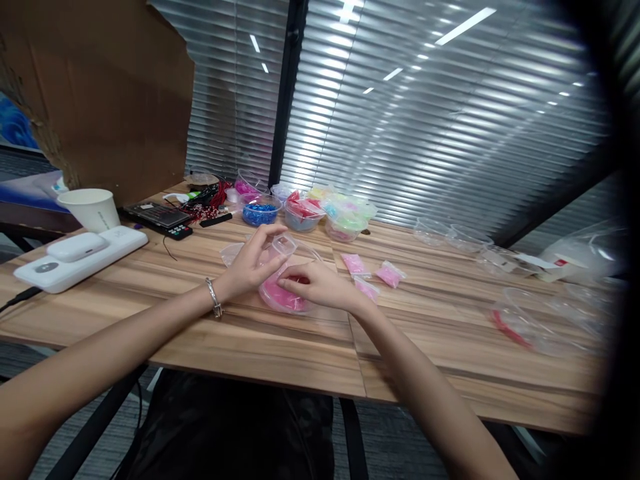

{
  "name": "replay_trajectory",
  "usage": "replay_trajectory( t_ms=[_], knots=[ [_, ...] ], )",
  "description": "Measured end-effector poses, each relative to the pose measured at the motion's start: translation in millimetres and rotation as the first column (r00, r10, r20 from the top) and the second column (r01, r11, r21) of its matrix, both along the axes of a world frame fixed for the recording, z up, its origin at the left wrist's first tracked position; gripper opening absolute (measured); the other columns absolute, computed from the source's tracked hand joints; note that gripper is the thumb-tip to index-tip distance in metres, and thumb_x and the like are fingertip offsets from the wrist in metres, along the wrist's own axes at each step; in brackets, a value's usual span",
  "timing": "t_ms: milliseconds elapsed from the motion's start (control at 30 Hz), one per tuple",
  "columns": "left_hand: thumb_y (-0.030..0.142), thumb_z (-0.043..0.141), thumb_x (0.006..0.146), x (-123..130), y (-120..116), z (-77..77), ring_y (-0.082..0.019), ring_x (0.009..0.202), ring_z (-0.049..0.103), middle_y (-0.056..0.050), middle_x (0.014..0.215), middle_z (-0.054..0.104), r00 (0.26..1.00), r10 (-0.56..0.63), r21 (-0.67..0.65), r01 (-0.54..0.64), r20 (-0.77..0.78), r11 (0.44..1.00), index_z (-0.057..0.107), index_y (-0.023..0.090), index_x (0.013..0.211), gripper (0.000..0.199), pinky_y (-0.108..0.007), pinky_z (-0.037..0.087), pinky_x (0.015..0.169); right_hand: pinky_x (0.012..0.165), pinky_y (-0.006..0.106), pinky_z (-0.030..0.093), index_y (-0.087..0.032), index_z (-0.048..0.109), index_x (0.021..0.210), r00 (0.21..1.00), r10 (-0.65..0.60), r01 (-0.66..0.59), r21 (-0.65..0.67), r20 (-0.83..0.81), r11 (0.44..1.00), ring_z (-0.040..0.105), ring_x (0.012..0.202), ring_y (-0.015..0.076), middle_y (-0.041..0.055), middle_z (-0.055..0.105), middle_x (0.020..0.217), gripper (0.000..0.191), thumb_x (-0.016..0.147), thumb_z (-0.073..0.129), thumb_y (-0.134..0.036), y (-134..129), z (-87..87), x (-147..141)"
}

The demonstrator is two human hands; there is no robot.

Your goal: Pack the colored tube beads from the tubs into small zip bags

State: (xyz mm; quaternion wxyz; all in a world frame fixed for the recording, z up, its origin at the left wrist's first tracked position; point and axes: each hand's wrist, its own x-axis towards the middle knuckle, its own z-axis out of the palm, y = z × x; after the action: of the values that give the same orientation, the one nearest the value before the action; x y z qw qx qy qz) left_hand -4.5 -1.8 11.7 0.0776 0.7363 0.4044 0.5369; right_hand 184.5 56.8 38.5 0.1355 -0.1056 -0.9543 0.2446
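A clear round plastic bowl [273,303] with bright pink contents [290,298] sits on the table in front of me. Above its left rim, my left hand [253,259] is closed between thumb and fingers on a small clear square plastic box [283,244]. From the right, my right hand [323,283] reaches over the bowl with its fingers bent together, close to the box. Whether its fingertips pinch anything is too small to tell. Pink packets [391,274] lie just right of the bowl.
Bowls of blue pieces [260,212] and red packets [303,205] stand at the back. Empty clear bowls [525,327] are on the right. Left are a white power bank [80,257], a paper cup [91,209], a remote [179,231] and a large cardboard sheet [110,100].
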Motion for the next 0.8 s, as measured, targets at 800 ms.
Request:
replay_trajectory(
  t_ms=[800],
  knots=[
    [0.036, 0.065, 0.084, -2, 2, -2.6, -0.026, 0.120, 0.050, -0.010, 0.127, 0.051, 0.991, -0.071, -0.086, 0.081, 0.116, 0.993, 0.043, 0.024, 0.129, 0.052, -0.045, 0.040, 0.106, 0.067, 0.027, 0.043, -0.018, 0.064, 0.098, 0.980, 0.144, -0.126, -0.128, 0.139, 0.984, 0.055, 0.076, 0.0149, 0.0012, 0.063, 0.089, 0.016, 0.083, 0.061, -0.023, 3, 10.2, 7]
  ],
)
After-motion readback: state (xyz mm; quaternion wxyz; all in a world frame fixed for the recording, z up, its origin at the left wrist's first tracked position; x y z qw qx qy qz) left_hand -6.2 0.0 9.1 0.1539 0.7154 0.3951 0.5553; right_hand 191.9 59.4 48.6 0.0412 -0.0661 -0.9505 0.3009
